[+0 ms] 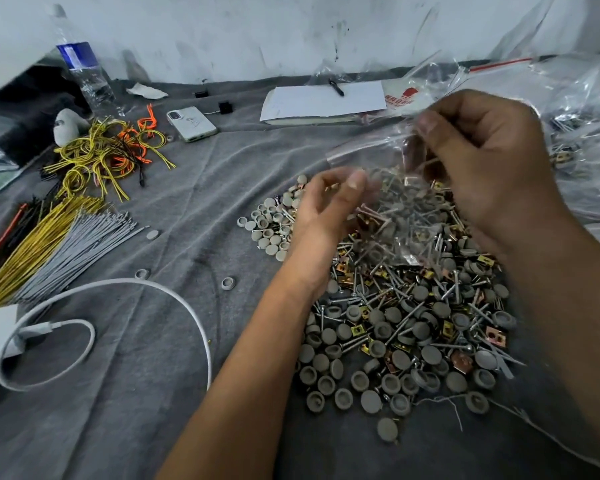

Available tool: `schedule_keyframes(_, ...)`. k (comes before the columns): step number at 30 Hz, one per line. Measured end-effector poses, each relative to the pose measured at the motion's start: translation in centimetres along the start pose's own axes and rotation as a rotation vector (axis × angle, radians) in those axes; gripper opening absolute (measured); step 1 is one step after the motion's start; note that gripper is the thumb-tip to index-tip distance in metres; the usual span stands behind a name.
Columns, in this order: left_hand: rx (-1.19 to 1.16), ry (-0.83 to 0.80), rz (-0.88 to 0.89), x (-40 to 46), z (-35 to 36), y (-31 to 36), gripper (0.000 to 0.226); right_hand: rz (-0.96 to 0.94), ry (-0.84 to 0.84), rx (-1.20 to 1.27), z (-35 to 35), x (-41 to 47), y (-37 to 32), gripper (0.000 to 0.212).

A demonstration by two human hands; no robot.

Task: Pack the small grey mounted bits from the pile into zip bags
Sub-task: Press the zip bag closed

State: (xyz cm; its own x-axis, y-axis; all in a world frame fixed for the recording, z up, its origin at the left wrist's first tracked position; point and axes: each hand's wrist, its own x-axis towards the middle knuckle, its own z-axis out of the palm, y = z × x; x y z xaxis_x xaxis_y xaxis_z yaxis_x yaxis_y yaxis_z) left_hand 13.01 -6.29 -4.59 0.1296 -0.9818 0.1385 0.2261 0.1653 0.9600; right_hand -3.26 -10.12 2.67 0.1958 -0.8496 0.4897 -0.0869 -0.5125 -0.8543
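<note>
Both hands are up over the pile (409,327) of small grey capped bits, screws and brass-coloured clips that fills the lower right of the frame on the grey cloth-covered surface (174,209). The right hand (489,161) has its grip closed on the upper edge of a clear zip bag (392,216), fingers curled into the plastic; the left hand (329,206) pinches the bag's left side between thumb and fingertips. The bag is blurred, so its contents read only as a jumble of grey shafts and caps, and it hides the top of the pile. More bags (582,109) at the right edge are cut off and glare-washed. At the far left, bundles of yellow and grey ties (59,244) run out of frame.
</note>
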Motion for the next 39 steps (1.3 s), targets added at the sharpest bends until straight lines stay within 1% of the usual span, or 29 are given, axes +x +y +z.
schedule_keyframes(2,0.047,-0.062,-0.02,0.0,-0.2,-0.3,0.042,0.034,0.034,0.028,-0.2,0.5,0.0,0.017)
schedule_keyframes(6,0.073,-0.146,-0.016,-0.1,-0.7,-0.3,0.021,0.053,0.127,-0.042,-0.8,0.6,1.5,0.013)
schedule_keyframes(7,0.08,-0.168,-0.021,-0.1,-0.8,0.0,0.021,0.069,0.148,-0.046,-0.9,0.5,1.9,0.013)
schedule_keyframes(9,0.115,-0.207,-0.035,-0.2,-0.8,0.3,0.025,0.167,0.178,-0.008,-0.7,-0.2,3.2,0.014)
schedule_keyframes(11,0.181,-0.208,-0.05,-0.3,-0.9,0.3,0.028,0.292,0.176,0.052,-0.3,-0.9,4.5,0.013)
schedule_keyframes(12,0.218,-0.196,-0.056,-0.3,-1.0,0.2,0.029,0.322,0.165,0.086,0.0,-1.2,4.9,0.013)
schedule_keyframes(14,0.268,-0.176,-0.073,-0.3,-1.1,0.1,0.031,0.297,0.165,0.129,0.1,-1.7,5.3,0.014)
schedule_keyframes(18,0.305,-0.226,-0.127,-0.2,-1.0,-0.1,0.039,0.177,0.273,0.187,-0.1,-1.8,5.0,0.016)
schedule_keyframes(20,0.335,-0.235,-0.099,-0.2,-0.8,-0.2,0.036,0.151,0.297,0.242,-0.3,-1.9,4.8,0.016)
schedule_keyframes(22,0.336,-0.2,-0.045,-0.1,-0.9,-0.4,0.028,0.183,0.245,0.312,-0.5,-2.0,4.7,0.019)
schedule_keyframes(24,0.285,-0.157,-0.034,-0.2,-0.9,-0.2,0.029,0.267,0.162,0.363,-0.4,-2.2,4.6,0.029)
schedule_keyframes(25,0.258,-0.15,-0.032,-0.2,-0.8,-0.2,0.026,0.297,0.126,0.356,-0.3,-2.4,4.6,0.03)
schedule_keyframes(27,0.222,-0.161,-0.008,-0.3,-0.6,0.1,0.014,0.288,0.067,0.344,-0.1,-2.7,4.5,0.02)
schedule_keyframes(28,0.194,-0.165,0.012,-0.5,-0.5,0.2,0.017,0.26,0.045,0.37,-0.2,-2.7,4.3,0.014)
schedule_keyframes(30,0.084,-0.146,0.034,-0.5,-0.4,0.5,0.032,0.2,0.038,0.445,-0.2,-2.7,3.8,0.01)
schedule_keyframes(32,-0.001,-0.101,0.036,-0.5,-0.5,0.9,0.04,0.173,0.045,0.413,-0.1,-2.6,3.7,0.011)
schedule_keyframes(34,0.02,-0.046,0.023,-0.4,-0.8,0.9,0.037,0.207,0.023,0.287,0.5,-2.8,3.9,0.013)
schedule_keyframes(35,0.05,-0.028,0.016,-0.4,-0.9,0.9,0.036,0.223,0.009,0.288,0.7,-2.9,3.9,0.013)
schedule_keyframes(37,0.112,-0.014,0.007,-0.3,-0.9,0.6,0.038,0.21,-0.013,0.399,0.8,-2.9,4.0,0.011)
schedule_keyframes(39,0.149,-0.008,0.022,-0.4,-0.6,0.4,0.024,0.222,-0.011,0.469,0.8,-2.7,4.0,0.011)
